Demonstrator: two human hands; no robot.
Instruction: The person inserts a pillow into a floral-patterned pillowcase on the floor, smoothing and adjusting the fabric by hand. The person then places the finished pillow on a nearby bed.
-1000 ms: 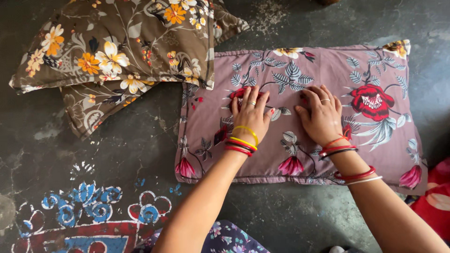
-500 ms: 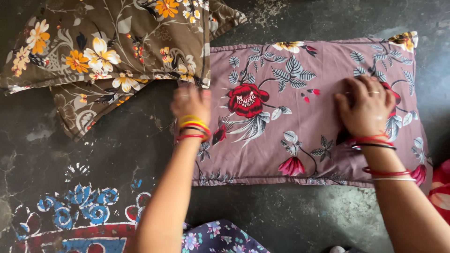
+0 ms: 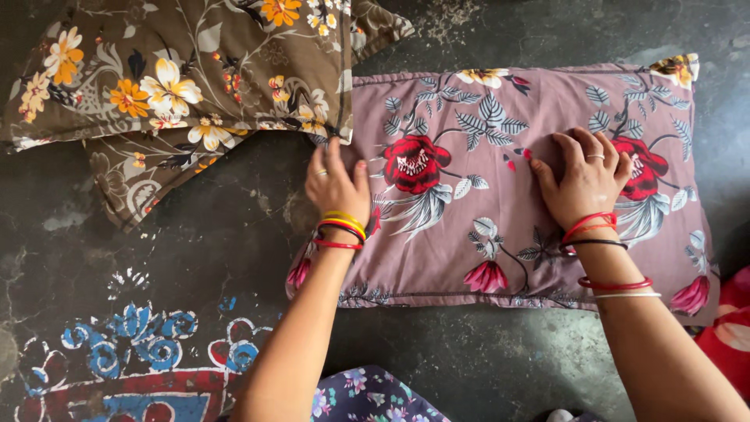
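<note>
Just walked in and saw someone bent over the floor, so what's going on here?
A person is working on a mauve floral pillow lying on the dark floor. The left hand rests at the pillow's left end, and the right hand lies flat on the cover beside a red flower print. Both hands are open, palms down. A brown floral pillow lies at the upper left, its corner overlapping the mauve one.

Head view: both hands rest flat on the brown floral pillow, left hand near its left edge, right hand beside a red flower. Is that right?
Not quite. The head view shows both hands on the mauve floral pillow, not the brown floral pillow, which lies untouched up left. The rest holds: the left hand sits near its left edge and the right hand beside a red flower.
</note>
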